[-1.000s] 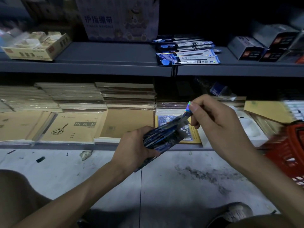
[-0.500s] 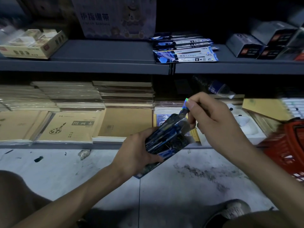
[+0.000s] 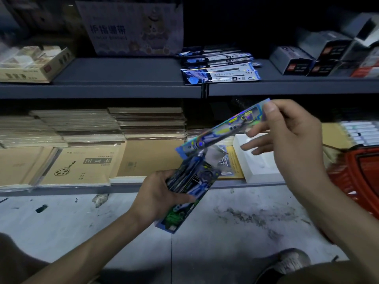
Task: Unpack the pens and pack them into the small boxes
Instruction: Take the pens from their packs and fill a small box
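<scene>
**One pen pack lifted off the bundle**

The left forearm reaches in from the lower left, and the left hand (image 3: pixel 158 196) is curled around a bundle of pen packs (image 3: pixel 189 186), thumb on top, holding it tilted above the floor (image 3: pixel 61 222) in front of the lower shelf (image 3: pixel 123 186). Up and to the right, a single pen pack (image 3: pixel 221 130) slants from the top of the bundle toward the upper right. Its far end is pinched between thumb and forefinger of the right hand (image 3: pixel 287 138), the other fingers spread loose beneath. On the upper shelf (image 3: pixel 123 74), more pen packs (image 3: pixel 219 65) lie stacked, with small boxes (image 3: pixel 311 58) to their right. A red basket (image 3: pixel 361 177) sits at the far right.
</scene>
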Available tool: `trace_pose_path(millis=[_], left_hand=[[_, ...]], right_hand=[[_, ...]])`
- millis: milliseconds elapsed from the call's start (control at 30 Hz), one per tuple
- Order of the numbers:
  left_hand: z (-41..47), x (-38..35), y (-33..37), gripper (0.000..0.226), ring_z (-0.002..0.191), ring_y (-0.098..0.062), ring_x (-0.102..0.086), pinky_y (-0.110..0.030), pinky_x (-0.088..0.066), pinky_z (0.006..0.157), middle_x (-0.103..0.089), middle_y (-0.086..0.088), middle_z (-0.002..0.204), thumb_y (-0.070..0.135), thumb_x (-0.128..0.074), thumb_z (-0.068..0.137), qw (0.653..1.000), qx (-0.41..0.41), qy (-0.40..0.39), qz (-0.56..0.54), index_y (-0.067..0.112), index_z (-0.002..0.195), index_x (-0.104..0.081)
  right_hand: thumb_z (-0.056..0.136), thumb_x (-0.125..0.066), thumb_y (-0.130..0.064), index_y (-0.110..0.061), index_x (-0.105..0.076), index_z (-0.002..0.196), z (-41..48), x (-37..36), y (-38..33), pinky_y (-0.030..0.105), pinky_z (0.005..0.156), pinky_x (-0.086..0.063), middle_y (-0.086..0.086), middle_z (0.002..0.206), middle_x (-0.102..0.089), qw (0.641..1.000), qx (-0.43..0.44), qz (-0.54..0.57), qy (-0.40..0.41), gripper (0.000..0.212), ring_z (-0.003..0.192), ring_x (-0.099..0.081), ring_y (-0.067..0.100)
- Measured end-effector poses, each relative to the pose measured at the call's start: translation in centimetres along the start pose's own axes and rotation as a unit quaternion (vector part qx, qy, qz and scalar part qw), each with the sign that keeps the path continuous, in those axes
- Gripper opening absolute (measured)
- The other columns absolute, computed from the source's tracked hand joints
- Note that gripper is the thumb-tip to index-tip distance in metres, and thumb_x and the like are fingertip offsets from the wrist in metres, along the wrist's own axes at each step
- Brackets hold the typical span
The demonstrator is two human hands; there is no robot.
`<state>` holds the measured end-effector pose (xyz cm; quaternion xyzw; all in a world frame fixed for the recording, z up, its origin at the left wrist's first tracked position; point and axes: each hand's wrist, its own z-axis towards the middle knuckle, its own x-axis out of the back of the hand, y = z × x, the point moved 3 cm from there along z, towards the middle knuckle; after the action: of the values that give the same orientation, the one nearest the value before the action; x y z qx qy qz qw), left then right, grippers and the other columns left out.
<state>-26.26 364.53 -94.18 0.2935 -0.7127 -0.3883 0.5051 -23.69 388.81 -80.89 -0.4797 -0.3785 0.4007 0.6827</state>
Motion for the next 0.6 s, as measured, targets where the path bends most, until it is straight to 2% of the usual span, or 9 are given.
trace_pose_path(millis=[133, 200, 300, 400, 500, 567, 600], left_hand=[[0.2, 0.8, -0.9, 0.037, 0.075, 0.000, -0.074, -0.020, -0.058, 0.067, -0.078, 0.019, 0.081, 0.028, -0.101, 0.056, 0.999, 0.030, 0.019, -0.020, 0.027, 0.086, -0.078], [0.2, 1.2, -1.2, 0.037, 0.075, -0.003, -0.075, -0.026, -0.060, 0.070, -0.078, 0.016, 0.080, 0.026, -0.101, 0.057, 0.999, 0.036, 0.031, -0.027, 0.024, 0.086, -0.078], [-0.1, 1.5, -1.3, 0.035, 0.073, -0.001, -0.074, -0.022, -0.058, 0.066, -0.078, 0.018, 0.080, 0.026, -0.100, 0.058, 0.998, 0.038, 0.042, -0.029, 0.028, 0.084, -0.077], [-0.5, 1.6, -0.9, 0.034, 0.074, -0.001, -0.075, -0.017, -0.058, 0.064, -0.078, 0.018, 0.081, 0.024, -0.099, 0.059, 0.997, 0.036, 0.043, -0.043, 0.029, 0.085, -0.077], [-0.7, 1.6, -0.4, 0.035, 0.073, -0.001, -0.074, -0.014, -0.057, 0.061, -0.078, 0.019, 0.079, 0.020, -0.098, 0.059, 0.997, 0.031, 0.043, -0.058, 0.029, 0.085, -0.076], [-0.8, 1.5, -0.2, 0.034, 0.074, -0.004, -0.075, -0.018, -0.059, 0.064, -0.079, 0.015, 0.080, 0.019, -0.098, 0.059, 0.997, 0.030, 0.043, -0.065, 0.024, 0.086, -0.078], [-0.8, 1.5, 0.0, 0.035, 0.076, -0.006, -0.076, -0.020, -0.060, 0.066, -0.079, 0.013, 0.081, 0.019, -0.098, 0.059, 0.996, 0.029, 0.041, -0.067, 0.022, 0.087, -0.078]], right_hand=[[0.109, -0.049, -0.026, -0.018, -0.062, 0.093, -0.1, 0.9, -0.1, 0.029, 0.047, -0.055, 0.016, 0.070, -0.070, 0.998, -0.053, 0.038, 0.003, 0.022, 0.057, -0.074, 0.032], [0.106, -0.056, -0.028, -0.018, -0.066, 0.091, -0.1, 1.5, 0.0, 0.029, 0.049, -0.055, 0.009, 0.067, -0.062, 0.995, -0.082, 0.050, 0.010, 0.021, 0.056, -0.072, 0.028], [0.102, -0.063, -0.030, -0.017, -0.070, 0.091, 0.0, 2.3, 0.8, 0.029, 0.052, -0.056, 0.001, 0.078, -0.059, 0.984, -0.158, 0.076, 0.015, 0.019, 0.065, -0.074, 0.026], [0.106, -0.057, -0.028, -0.014, -0.064, 0.095, 0.0, 2.6, 1.7, 0.031, 0.056, -0.060, 0.007, 0.096, -0.058, 0.973, -0.208, 0.096, 0.018, 0.019, 0.078, -0.079, 0.032], [0.107, -0.054, -0.019, -0.010, -0.061, 0.099, 0.0, 2.6, 2.4, 0.031, 0.061, -0.062, 0.009, 0.095, -0.063, 0.971, -0.213, 0.106, 0.023, 0.013, 0.083, -0.079, 0.035], [0.103, -0.059, -0.008, -0.005, -0.058, 0.108, -0.1, 2.5, 2.7, 0.031, 0.068, -0.063, 0.016, 0.100, -0.070, 0.971, -0.208, 0.117, 0.017, 0.006, 0.086, -0.079, 0.035], [0.100, -0.062, -0.004, -0.003, -0.057, 0.110, -0.2, 2.5, 2.8, 0.031, 0.071, -0.063, 0.019, 0.100, -0.073, 0.970, -0.208, 0.123, 0.012, 0.011, 0.088, -0.078, 0.035]])
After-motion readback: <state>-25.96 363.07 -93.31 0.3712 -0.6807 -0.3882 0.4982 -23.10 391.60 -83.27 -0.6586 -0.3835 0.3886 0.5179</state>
